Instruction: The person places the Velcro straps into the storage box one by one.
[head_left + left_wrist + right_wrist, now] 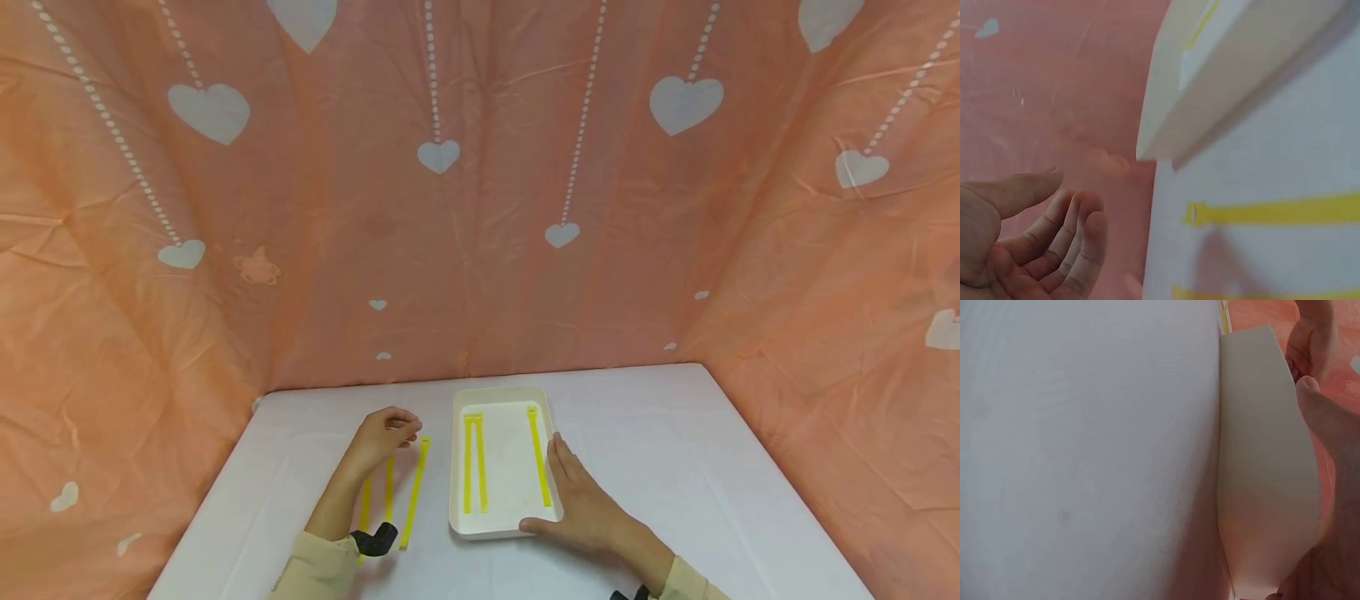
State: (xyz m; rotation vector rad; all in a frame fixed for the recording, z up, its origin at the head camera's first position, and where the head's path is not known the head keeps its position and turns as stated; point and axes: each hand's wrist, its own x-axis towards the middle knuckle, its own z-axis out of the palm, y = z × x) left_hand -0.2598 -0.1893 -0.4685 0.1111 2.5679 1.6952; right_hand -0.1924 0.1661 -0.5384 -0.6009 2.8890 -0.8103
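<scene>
My left hand [384, 442] hovers over the table left of the tray, its fingers loosely bent and nothing between them. Below it lie several yellow straps [415, 493], each a thin flat strip; the one nearest the tray shows a slotted head [1195, 213] in the left wrist view. My right hand [588, 510] rests against the near right corner of a shallow off-white tray [501, 532], fingers straight along its right side and thumb at the near edge. Inside the tray are two yellow straps [474, 462] side by side at left and one yellow strap [539, 458] at right.
A white cloth covers the table [675, 467]. An orange-pink curtain [495, 275] with white hearts hangs behind and at both sides. Black bands [375, 540] sit at both wrists, over light sleeves.
</scene>
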